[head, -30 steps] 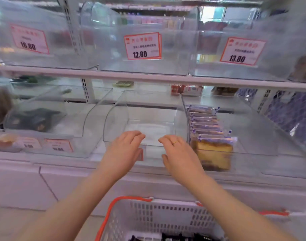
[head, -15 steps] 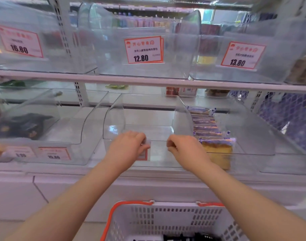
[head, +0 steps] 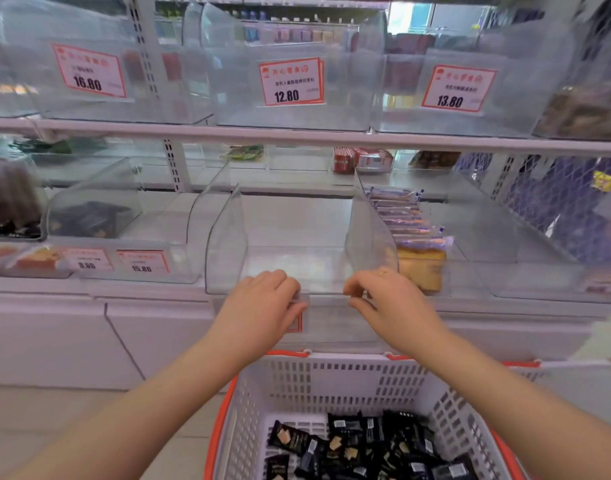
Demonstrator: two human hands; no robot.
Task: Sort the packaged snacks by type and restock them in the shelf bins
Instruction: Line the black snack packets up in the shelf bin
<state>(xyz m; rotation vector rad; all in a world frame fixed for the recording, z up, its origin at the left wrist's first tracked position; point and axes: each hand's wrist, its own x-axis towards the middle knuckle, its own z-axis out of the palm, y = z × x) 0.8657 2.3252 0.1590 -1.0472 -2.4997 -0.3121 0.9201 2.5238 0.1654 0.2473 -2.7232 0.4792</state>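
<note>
Clear acrylic is what both hands have hold of: the fingers of the left hand (head: 259,299) curl over the front lip of the empty middle bin (head: 297,268), thumb tucked below the edge, and the fingers of the right hand (head: 387,299) hook over the same lip a little further along, with a ring on one finger. Neither hand is spread wide; each is clamped on that rim, with bare lip showing between them.

Judging from this, the step in hand is setting or pulling the empty bin into place before anything goes into it, so the stocking itself has not begun. The next move likely calls for letting go of the lip, reaching down, and taking up packets to lay inside the bin.

Those packets, the black snack packs (head: 363,448), lie in a loose heap in the white basket (head: 332,382) with orange trim, directly below and in front of the bin, between the person's forearms. Just right of the bin, the neighbouring bin holds a row of cake slices (head: 415,251) in clear wrappers standing on edge. Left of the bin, another one holds dark packets (head: 89,220), hard to make out through the curved lid. Above the bin, on the upper shelf, stands a price tag reading 12.80 (head: 292,81).
</note>
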